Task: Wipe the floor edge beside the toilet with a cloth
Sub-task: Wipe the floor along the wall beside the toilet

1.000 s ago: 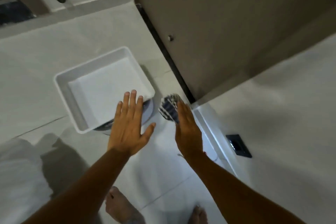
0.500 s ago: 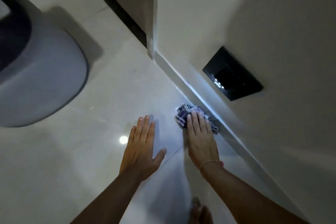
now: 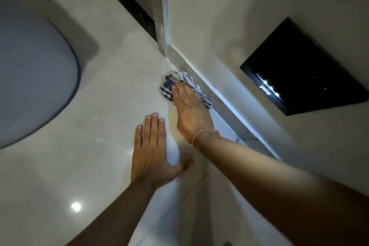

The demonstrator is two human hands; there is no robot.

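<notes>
A crumpled blue-and-white checked cloth point(image 3: 167, 85) lies on the pale floor tile right against the skirting point(image 3: 223, 96) of the right-hand wall. My right hand point(image 3: 191, 112) presses flat on top of the cloth, fingers together, covering its near half. My left hand point(image 3: 151, 152) rests palm-down on the floor a little nearer to me, fingers straight, holding nothing. The grey toilet point(image 3: 34, 70) bulges in from the left, with a strip of bare floor between it and the cloth.
A black rectangular panel point(image 3: 303, 70) is set in the right wall above the skirting. A wall corner point(image 3: 162, 26) stands just beyond the cloth, with a dark threshold strip point(image 3: 127, 4) behind it. A ceiling light reflects on the glossy tile point(image 3: 75, 206).
The view swung from a white tray by a door to the floor edge next to the toilet. My right hand has pushed the cloth along the skirting toward the corner; my left hand stays flat.
</notes>
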